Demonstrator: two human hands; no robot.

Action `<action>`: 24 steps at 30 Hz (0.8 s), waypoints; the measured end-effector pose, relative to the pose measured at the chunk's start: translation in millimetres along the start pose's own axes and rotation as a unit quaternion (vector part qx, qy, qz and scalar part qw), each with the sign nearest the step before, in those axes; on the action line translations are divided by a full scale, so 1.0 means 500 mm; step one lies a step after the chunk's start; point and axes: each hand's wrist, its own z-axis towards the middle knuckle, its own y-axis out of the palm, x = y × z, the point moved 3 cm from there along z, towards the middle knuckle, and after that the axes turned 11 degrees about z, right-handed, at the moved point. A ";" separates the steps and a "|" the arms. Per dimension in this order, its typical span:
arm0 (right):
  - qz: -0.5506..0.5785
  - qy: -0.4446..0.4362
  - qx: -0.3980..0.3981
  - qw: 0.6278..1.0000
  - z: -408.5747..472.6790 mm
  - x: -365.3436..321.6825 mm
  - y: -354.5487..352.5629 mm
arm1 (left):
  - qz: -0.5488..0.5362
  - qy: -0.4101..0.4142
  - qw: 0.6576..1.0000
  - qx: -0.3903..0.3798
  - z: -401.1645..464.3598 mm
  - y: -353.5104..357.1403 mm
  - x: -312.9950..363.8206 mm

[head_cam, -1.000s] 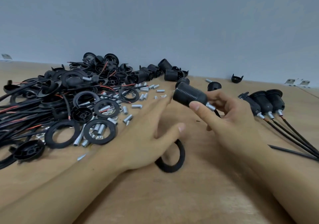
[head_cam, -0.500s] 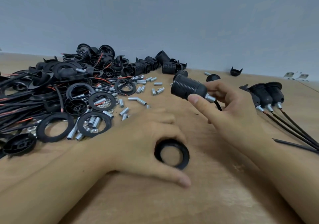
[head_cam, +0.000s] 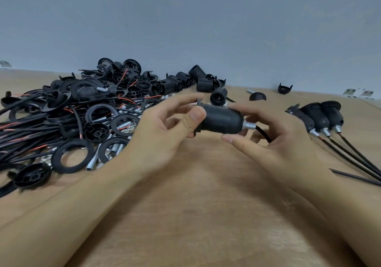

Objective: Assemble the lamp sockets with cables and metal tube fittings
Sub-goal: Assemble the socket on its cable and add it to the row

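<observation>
**Inspector:** Wooden tabletop [head_cam: 206, 215] against a plain grey-blue wall [head_cam: 206, 19]. Start at the left edge.

**Assistant:** Far left, a loose heap of black cables [head_cam: 31, 130], some with red conductor ends showing. Mixed among them lie black threaded rings [head_cam: 72, 156], black socket caps [head_cam: 32, 176] and short metal tube fittings [head_cam: 92, 159]. Several ribbed socket bodies [head_cam: 204, 84] lie at the back of the heap, near the wall.

**Inspector:** The hands?

**Assistant:** The left hand [head_cam: 162, 135] is raised above the table, thumb and fingers curled round a black ring [head_cam: 199, 118] at the left end of a lamp socket [head_cam: 221, 120]. The ring sits on or at that end; how far on, I cannot tell. The right hand [head_cam: 276, 141] grips the socket's other end, thumb beneath and fingers behind. A metal tube fitting [head_cam: 248, 125] projects from that end, and a black cable [head_cam: 263, 135] runs out of it across the right palm.

**Inspector:** So the socket is off the table?

**Assistant:** Yes, held lying roughly level between both hands, centre of view.

**Inspector:** Right of the hands?

**Assistant:** Three finished sockets [head_cam: 321, 116] lie side by side, each with a metal fitting and cable leading towards the near right edge. A lone clawed cap [head_cam: 285, 88] rests by the wall.
</observation>
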 end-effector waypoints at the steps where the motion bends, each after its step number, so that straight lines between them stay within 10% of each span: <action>1: -0.003 -0.006 -0.008 1.000 -0.001 0.001 0.002 | 0.000 -0.004 1.000 -0.001 0.000 0.001 -0.001; 15: -0.171 -0.198 -0.037 0.965 -0.008 -0.023 0.007 | -0.082 -0.100 0.988 -0.087 -0.002 0.004 -0.020; 24: -0.091 -0.155 -0.055 0.982 -0.002 -0.021 -0.002 | -0.075 -0.100 0.986 -0.112 -0.005 0.000 -0.024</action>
